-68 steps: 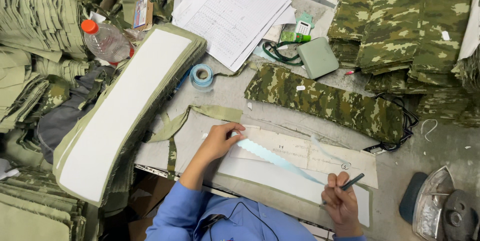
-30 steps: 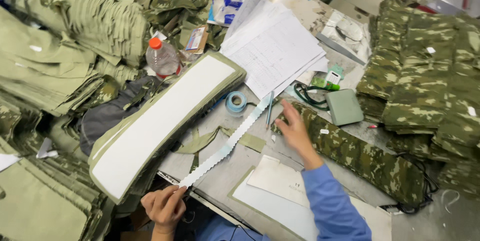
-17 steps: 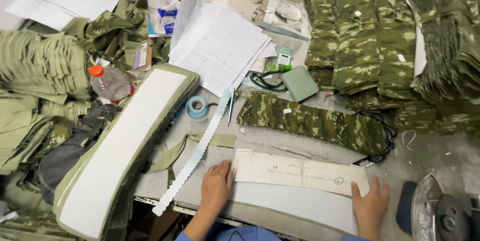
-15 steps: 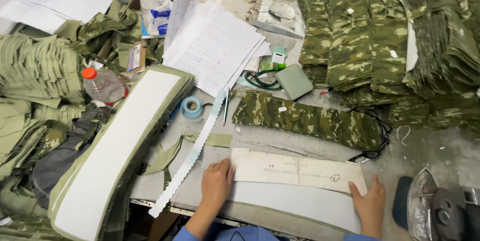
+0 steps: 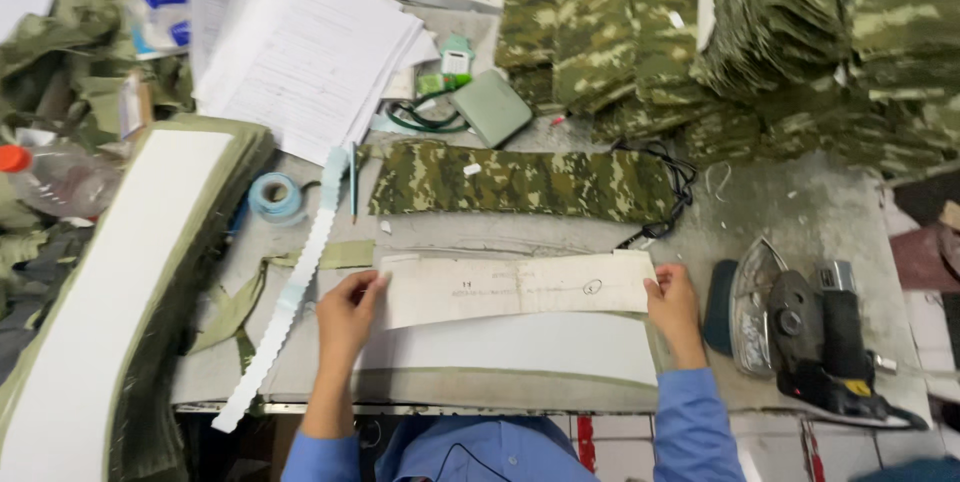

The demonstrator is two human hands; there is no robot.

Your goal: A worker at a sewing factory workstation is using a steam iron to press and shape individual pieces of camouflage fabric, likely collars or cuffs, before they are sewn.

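2 hands [image 5: 345, 314] [image 5: 673, 304] on 1 paper pattern [image 5: 515, 287] | 1 iron [image 5: 815, 342]

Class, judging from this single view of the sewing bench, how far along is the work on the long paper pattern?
Done: the paper pattern lies flat on the white strip. In hand: the left hand and right hand hold its two ends. Left: the camouflage strip and the iron sit untouched, and no cut shows.
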